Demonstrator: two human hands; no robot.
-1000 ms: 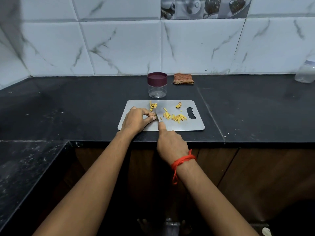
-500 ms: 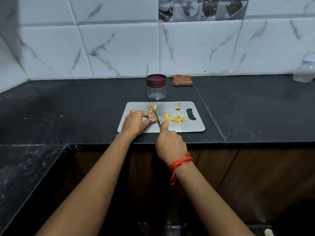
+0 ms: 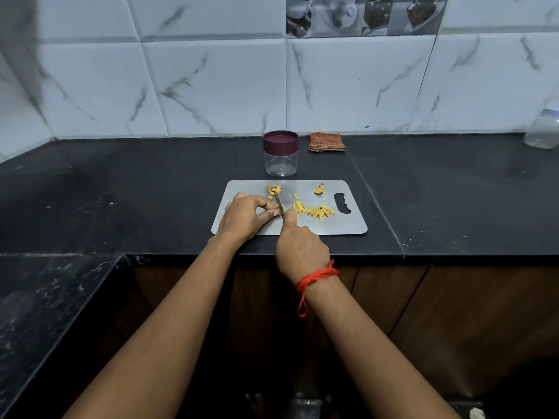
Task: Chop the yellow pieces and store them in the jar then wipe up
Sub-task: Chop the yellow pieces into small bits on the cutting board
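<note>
We note a matt grey chopping board (image 3: 332,225), clear glossy plastic jar (image 3: 281,164) with matt maroon lid (image 3: 280,140), woven cloth (image 3: 327,142), polished black stone counter (image 3: 121,192), glossy marbled tiles (image 3: 211,86).

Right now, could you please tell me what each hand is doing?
Left hand: closed, pinching a yellow piece on the cutting board.
Right hand: closed, gripping the knife.

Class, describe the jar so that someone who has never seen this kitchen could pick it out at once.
On the black counter, look just behind the grey chopping board. The jar stands there, left of a folded brown cloth: clear, and the only thing with a maroon lid.
</note>
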